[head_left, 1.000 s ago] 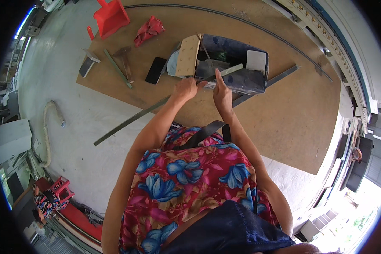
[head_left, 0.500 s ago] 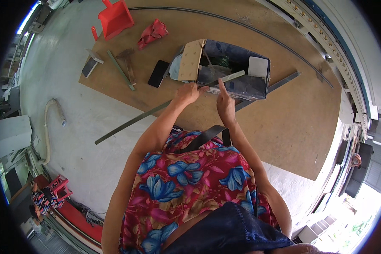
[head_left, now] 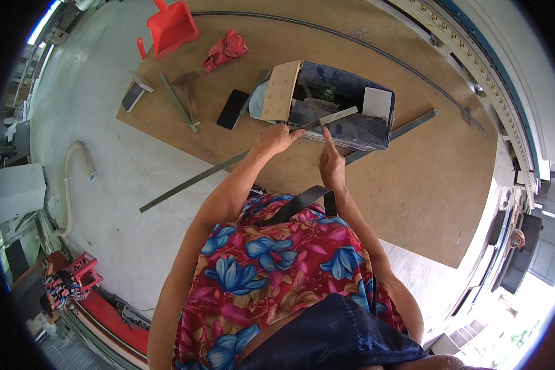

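Observation:
A long, narrow grey-green strip (head_left: 185,187) slants across in front of me, its upper right end over the open dark box (head_left: 345,140). My left hand (head_left: 276,139) is closed round the strip near the box's front edge. Just right of it, my right hand (head_left: 332,165) has its fingers curled, with the index finger stretched up to the strip. A thin dark rod-like tool (head_left: 308,92) rises from that fingertip across the strip; it is blurred and its kind is unclear. The right hand's grip on it is partly hidden.
On the brown board (head_left: 413,203) lie a phone (head_left: 232,109), a hammer (head_left: 189,98), a short green strip (head_left: 177,102), a red cloth (head_left: 226,50) and a red dustpan (head_left: 172,31). A dark bar (head_left: 413,125) sticks out beside the box. A long curved strip (head_left: 327,26) borders the far side.
The thin tool in my right hand has shifted and blurred against the strip, the right hand dropping slightly. My left hand keeps its hold. The whole view has shifted a little.

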A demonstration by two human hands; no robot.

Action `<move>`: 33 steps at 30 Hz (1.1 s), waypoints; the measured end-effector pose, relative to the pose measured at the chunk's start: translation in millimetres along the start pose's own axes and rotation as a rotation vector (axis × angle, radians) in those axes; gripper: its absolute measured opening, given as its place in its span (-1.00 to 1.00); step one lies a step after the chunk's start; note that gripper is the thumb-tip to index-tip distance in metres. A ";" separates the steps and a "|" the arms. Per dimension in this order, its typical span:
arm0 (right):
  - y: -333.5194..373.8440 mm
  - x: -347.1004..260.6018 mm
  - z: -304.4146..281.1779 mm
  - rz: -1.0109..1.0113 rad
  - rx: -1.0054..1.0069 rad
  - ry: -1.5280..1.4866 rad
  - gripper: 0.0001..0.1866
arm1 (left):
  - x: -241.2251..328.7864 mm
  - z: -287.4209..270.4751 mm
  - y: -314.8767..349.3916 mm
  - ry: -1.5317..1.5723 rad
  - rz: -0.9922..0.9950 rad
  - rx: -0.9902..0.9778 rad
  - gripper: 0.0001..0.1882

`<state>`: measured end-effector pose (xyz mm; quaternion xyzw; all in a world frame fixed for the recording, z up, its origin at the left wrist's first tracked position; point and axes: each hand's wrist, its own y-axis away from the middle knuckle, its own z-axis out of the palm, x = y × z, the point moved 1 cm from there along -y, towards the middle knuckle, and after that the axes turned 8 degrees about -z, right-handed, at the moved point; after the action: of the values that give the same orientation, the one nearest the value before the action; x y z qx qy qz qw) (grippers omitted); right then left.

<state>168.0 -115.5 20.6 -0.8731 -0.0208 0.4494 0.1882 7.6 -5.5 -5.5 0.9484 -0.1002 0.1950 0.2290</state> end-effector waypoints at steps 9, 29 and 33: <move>-47.2 10.1 17.2 0.028 -0.117 0.156 -0.39 | 2.7 4.1 -4.2 0.015 0.007 -0.036 -0.14; 20.0 5.6 -8.1 0.064 -0.040 0.069 -0.39 | -3.9 -0.2 -4.5 0.097 0.026 -0.042 -0.18; 26.4 6.3 -14.2 0.161 -0.069 0.095 -0.38 | 1.1 -4.8 0.3 0.083 0.043 -0.044 -0.16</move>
<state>179.4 -143.1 14.0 -0.8981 0.0428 0.4203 0.1221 7.0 -3.6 -1.0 0.9320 -0.1151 0.2368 0.2493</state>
